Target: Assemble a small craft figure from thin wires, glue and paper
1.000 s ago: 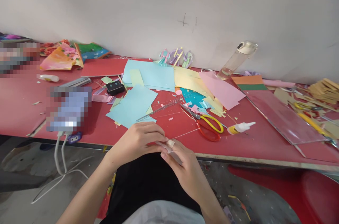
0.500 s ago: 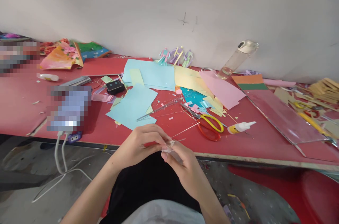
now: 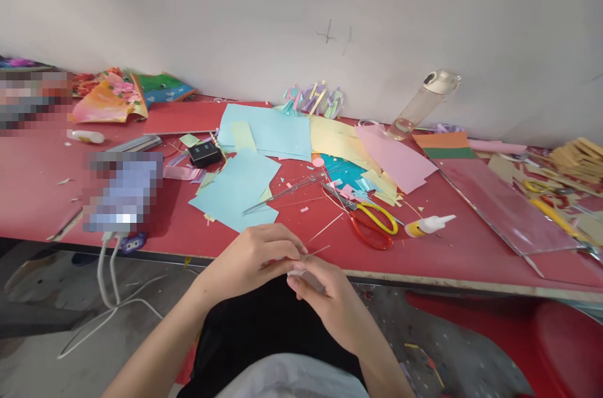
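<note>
Just in front of the table edge, my left hand point(image 3: 264, 260) and my right hand point(image 3: 332, 291) meet at the fingertips. Both are closed on a small whitish piece point(image 3: 296, 272), mostly covered by the fingers, so its material is unclear. Two thin wires or sticks stick out past the fingertips; the longer thin wire point(image 3: 326, 228) slants up to the right. Beyond the hands lie scissors point(image 3: 377, 219) with one yellow and one red handle loop, a bundle of thin metal wires point(image 3: 287, 189) and light blue paper point(image 3: 235, 191).
A white glue bottle point(image 3: 429, 226) lies right of the scissors. A clear drinking bottle point(image 3: 424, 103) stands tilted near the wall. Small paper figures point(image 3: 313, 100) lean there. Yellow paper point(image 3: 339, 137), pink paper point(image 3: 396, 156) and scraps cover the red table point(image 3: 301, 241). White cables point(image 3: 106, 272) hang at left.
My left fingers have shifted slightly over the whitish piece, covering more of it. The longer wire's far tip has moved a little left and up. The table items stay put.
</note>
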`<action>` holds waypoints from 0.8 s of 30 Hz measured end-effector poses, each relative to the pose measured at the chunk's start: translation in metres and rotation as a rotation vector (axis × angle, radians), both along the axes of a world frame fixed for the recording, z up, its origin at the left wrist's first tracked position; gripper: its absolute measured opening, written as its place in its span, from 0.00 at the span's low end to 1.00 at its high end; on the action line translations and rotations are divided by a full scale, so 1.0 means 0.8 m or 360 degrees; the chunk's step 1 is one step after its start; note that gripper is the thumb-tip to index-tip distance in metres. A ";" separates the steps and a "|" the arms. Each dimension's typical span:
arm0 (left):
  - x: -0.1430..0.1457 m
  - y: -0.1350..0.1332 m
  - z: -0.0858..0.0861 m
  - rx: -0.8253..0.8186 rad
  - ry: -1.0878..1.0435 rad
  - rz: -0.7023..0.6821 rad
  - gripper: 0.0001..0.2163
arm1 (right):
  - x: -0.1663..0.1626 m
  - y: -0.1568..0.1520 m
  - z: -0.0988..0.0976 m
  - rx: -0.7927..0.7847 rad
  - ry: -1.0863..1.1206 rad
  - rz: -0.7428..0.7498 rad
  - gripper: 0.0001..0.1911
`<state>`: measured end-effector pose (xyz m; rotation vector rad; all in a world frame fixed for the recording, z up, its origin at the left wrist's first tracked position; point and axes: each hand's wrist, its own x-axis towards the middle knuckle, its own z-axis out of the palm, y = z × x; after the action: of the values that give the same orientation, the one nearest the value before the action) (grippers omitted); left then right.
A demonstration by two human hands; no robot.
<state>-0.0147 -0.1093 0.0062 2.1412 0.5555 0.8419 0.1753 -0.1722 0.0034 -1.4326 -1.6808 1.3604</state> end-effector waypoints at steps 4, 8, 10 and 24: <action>0.003 -0.001 0.000 -0.0119 -0.0128 -0.0059 0.07 | -0.001 -0.002 0.004 0.0006 0.0011 0.0023 0.09; 0.007 -0.007 0.000 -0.0189 -0.0226 0.0016 0.09 | -0.005 -0.004 0.013 0.0072 -0.0064 0.0095 0.08; 0.008 -0.010 0.001 -0.0210 -0.0225 0.0052 0.09 | -0.005 -0.004 0.015 0.0106 -0.0105 0.0106 0.07; 0.011 -0.015 -0.001 -0.0038 -0.0180 0.0150 0.09 | -0.005 -0.004 0.017 0.0126 -0.0194 0.0127 0.07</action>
<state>-0.0058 -0.1216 0.0051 2.0443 0.6089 0.9965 0.1710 -0.1752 0.0171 -1.4426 -1.8664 1.2556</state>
